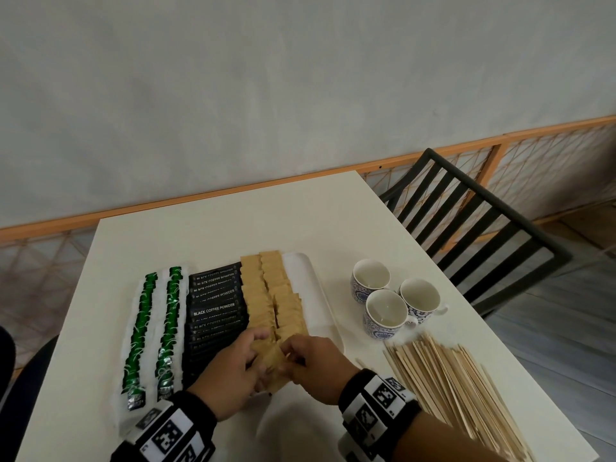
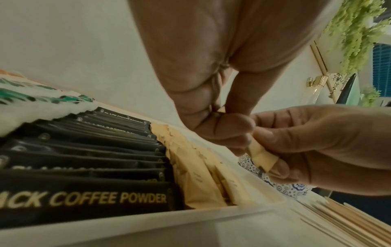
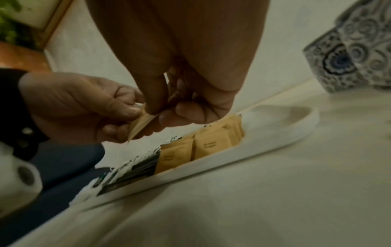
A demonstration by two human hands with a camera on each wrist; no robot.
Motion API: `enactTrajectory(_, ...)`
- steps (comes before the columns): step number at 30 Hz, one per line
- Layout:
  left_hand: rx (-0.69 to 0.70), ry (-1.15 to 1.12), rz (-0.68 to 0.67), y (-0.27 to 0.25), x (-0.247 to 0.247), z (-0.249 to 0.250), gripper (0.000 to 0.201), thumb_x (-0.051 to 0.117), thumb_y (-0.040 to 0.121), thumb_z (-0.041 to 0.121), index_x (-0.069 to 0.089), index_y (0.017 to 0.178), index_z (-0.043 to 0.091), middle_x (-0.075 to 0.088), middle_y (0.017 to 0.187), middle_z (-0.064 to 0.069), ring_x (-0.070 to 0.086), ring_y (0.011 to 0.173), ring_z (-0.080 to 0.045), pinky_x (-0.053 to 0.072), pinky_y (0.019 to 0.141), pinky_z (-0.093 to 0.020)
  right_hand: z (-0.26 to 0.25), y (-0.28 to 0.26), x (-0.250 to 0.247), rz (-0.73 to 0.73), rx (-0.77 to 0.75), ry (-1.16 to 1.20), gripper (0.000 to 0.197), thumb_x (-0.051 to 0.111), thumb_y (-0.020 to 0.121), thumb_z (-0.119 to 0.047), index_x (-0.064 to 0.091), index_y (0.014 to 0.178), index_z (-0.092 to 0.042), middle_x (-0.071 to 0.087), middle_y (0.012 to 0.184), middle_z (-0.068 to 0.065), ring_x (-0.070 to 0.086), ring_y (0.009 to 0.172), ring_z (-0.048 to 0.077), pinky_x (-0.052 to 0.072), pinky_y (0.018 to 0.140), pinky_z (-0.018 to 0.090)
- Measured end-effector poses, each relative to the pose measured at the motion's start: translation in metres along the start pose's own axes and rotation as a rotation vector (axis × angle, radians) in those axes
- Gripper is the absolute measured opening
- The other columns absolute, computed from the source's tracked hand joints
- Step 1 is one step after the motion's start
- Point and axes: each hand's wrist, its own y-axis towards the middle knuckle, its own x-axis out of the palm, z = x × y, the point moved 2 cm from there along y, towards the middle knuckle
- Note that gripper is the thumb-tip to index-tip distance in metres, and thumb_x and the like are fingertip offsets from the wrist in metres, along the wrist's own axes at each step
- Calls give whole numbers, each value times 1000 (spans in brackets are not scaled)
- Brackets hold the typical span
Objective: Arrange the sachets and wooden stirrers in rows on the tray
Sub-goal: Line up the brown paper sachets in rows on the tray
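Your left hand (image 1: 230, 371) and right hand (image 1: 316, 365) both pinched brown sachets (image 1: 271, 361) in curled fingers (image 2: 230, 127), above the white tray's (image 1: 320, 295) near end; the wooden stirrers (image 1: 446, 378) lay on the bench (image 1: 233, 228).

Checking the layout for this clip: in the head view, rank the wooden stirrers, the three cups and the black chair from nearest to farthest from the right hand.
From the right hand:
1. Wooden stirrers, just to its right.
2. Cups, beyond, right of the tray.
3. Black chair, at the table's far right edge.
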Motion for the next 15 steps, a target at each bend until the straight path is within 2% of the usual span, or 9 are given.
enactTrajectory(1, -4, -1, 18, 2, 1, 0, 35, 50, 95, 8, 45, 118, 34, 66, 71, -2, 62, 58, -5, 47, 58, -17, 1, -2, -1, -14, 21, 53, 1, 62, 90, -23, 61, 90, -23, 67, 84, 1, 64, 76, 15, 52, 78, 28)
enactTrajectory(3, -18, -25, 44, 4, 1, -1, 29, 46, 96, 6, 48, 113, 30, 65, 68, -7, 59, 53, -6, 48, 58, -21, 5, -3, -3, -32, 60, 120, 19, 61, 90, -20, 53, 76, -29, 64, 74, -2, 63, 68, 12, 53, 77, 31)
enactTrajectory(6, -3, -43, 86, 7, 2, 2, 27, 46, 95, 3, 51, 104, 28, 65, 63, -8, 56, 50, -7, 48, 55, -22, 8, -7, -5, -60, 87, 143, 6, 61, 90, -22, 58, 86, -19, 63, 72, -4, 62, 69, 11, 51, 76, 26)
enactTrajectory(7, 6, -32, 97, 7, 3, 3, 26, 48, 94, 3, 52, 102, 28, 66, 64, -8, 57, 50, -7, 48, 55, -22, 10, -8, -6, -53, 77, 129, 10, 64, 89, -25, 59, 86, -16, 62, 74, -5, 59, 69, 9, 48, 72, 23)
enactTrajectory(9, 17, -29, 101, 9, 7, 6, 23, 56, 92, 5, 54, 98, 27, 66, 67, -8, 59, 53, -7, 48, 54, -21, 15, -10, -7, -38, 70, 69, 24, 72, 83, -31, 54, 74, -18, 52, 69, -7, 46, 62, 6, 38, 60, 20)
enactTrajectory(11, 48, -8, 131, 13, 10, 6, 17, 61, 90, 10, 56, 92, 27, 67, 69, -6, 60, 57, -8, 49, 57, -23, 23, -11, -9, -22, 90, 15, 33, 76, 77, -35, 47, 66, -24, 45, 63, -9, 39, 57, 5, 31, 55, 18)
enactTrajectory(13, 108, 131, 205, 21, 12, 3, 14, 59, 92, 18, 56, 83, 29, 63, 73, 3, 57, 65, -6, 45, 62, -21, 30, -13, -14, 25, 126, -27, 26, 76, 77, -34, 53, 68, -25, 46, 64, -11, 41, 58, 3, 32, 55, 14)
enactTrajectory(15, 190, 335, 232, 28, 16, 2, 11, 56, 93, 24, 58, 84, 29, 53, 86, 14, 50, 78, -1, 39, 68, -18, 38, -16, -23, 124, 170, -29, 21, 74, 78, -30, 55, 69, -29, 48, 66, -11, 43, 61, 2, 34, 57, 11)
